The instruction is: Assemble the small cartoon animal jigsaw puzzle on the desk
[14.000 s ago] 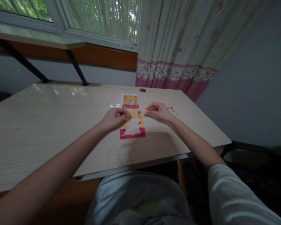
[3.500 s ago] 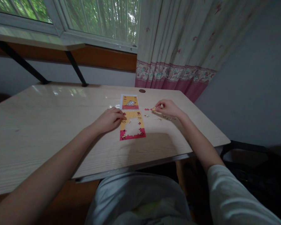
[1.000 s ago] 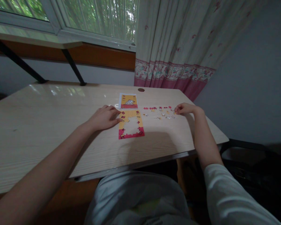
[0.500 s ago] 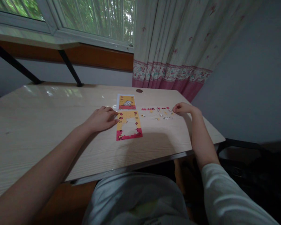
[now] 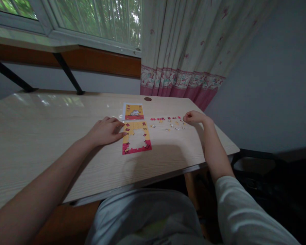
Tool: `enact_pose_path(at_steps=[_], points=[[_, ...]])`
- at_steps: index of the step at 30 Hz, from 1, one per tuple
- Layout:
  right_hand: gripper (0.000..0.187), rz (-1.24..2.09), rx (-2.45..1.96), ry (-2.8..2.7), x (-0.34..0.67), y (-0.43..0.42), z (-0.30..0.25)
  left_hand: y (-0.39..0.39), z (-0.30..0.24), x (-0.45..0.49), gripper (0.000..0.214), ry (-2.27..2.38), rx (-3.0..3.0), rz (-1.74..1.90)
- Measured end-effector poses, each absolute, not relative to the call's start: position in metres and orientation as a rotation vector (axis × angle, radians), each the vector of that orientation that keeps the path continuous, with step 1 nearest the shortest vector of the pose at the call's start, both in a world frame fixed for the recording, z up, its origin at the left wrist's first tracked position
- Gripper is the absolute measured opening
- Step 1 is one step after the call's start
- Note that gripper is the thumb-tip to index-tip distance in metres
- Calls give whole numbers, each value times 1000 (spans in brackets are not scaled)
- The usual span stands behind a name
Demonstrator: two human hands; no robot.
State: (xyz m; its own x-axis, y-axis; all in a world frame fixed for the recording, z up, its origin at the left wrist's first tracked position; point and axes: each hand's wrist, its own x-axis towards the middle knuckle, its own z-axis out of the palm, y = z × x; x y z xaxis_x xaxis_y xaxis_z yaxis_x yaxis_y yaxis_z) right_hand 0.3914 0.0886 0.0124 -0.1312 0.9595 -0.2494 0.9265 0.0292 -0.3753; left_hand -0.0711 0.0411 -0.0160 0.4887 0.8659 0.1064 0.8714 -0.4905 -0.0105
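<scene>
A partly assembled jigsaw puzzle (image 5: 124, 149), with a yellow and red border and a gap in its middle, lies flat on the table. My left hand (image 5: 105, 131) rests at its left side, thumb and fingers apart, fingertips touching its edge. Behind the puzzle lies a picture card (image 5: 134, 110) showing a white animal on yellow and red. To the right are several loose puzzle pieces (image 5: 177, 128), with a row of pink pieces (image 5: 157, 119) behind them. My right hand (image 5: 194, 117) is at the right end of these pieces, fingers curled together; their tips hide anything held.
The pale wooden table (image 5: 53, 136) has a round cable-hole cover (image 5: 148, 99) near its back edge. Black shelf supports (image 5: 68, 73) stand at the back left, below a window. A curtain (image 5: 178, 78) hangs behind the table; a dark chair (image 5: 257, 154) is at the right.
The view has turned slightly, so everything sits a little further left. My right hand's fingers look more curled in beside the loose pieces. My left hand stays at the puzzle's edge.
</scene>
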Motion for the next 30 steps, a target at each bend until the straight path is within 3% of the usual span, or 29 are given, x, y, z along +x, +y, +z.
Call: enact_pose_path(at_steps=[10, 17, 23, 30], points=[[16, 746, -1769, -2359, 343, 82, 10, 41, -17, -71, 65, -1547, -2654, -134], [16, 606, -1618, -2509, 303, 69, 11, 41, -16, -71, 66, -1547, -2654, -118], [17, 485, -1671, -2569, 307, 66, 19, 41, -16, -71, 66, -1551, -2664, -124], [19, 616, -1810, -2466, 333, 69, 29, 41, -15, -70, 68, -1549, -2655, -110]])
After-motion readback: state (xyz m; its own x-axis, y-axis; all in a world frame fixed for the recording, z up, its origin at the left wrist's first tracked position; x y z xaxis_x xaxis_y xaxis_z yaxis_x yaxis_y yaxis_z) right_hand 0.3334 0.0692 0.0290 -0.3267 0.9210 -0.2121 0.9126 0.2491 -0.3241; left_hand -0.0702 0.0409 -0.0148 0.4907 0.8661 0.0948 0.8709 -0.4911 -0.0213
